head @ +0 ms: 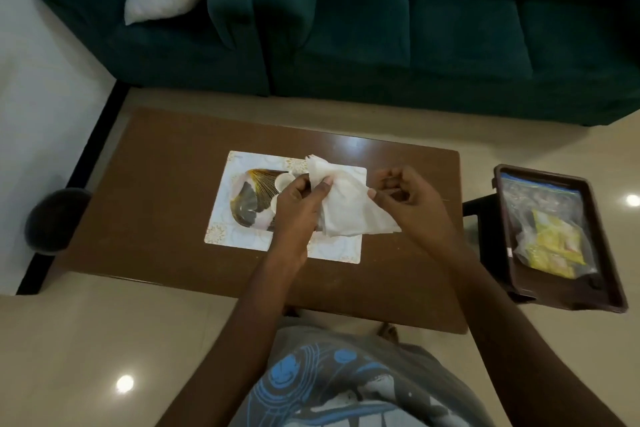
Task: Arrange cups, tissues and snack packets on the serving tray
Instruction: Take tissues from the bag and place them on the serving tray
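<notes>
Two hands on one stack of tissues (pixel 346 215).

Left hand (pixel 298 208): thumb laid over the top sheet, fingers curled beneath, gripping the stack's left edge. Right hand (pixel 412 198): fingers curled in, thumb and forefinger pinching the right-hand corner of the sheets. The other fingers appear to hold nothing.

Judgement: the left hand anchors while the right squares or separates the sheets, so that they go down as a neat pile and not a crumple.

The stack is held just over the right half of the serving tray (pixel 346 253), which is white with gold ornament and a dark-and-gold fan motif. Cannot tell whether the lower edge of the sheets touches it.

Two small white cups (pixel 284 181), seen from above, sit near the tray's middle. They are just left of the left hand and partly hidden by it. The right half stays free, which is probably why the tissues hover there.

Snack packets (pixel 550 246), yellow, are not yet on the serving tray. They lie in a clear zip bag (pixel 540 204) inside a dark brown tray (pixel 613 253), just beyond the right end of the coffee table (pixel 156 184).

Judgement: cups placed, tissues in hand, snacks outstanding.

Risk: the thin sheets may slide apart on release.
</notes>
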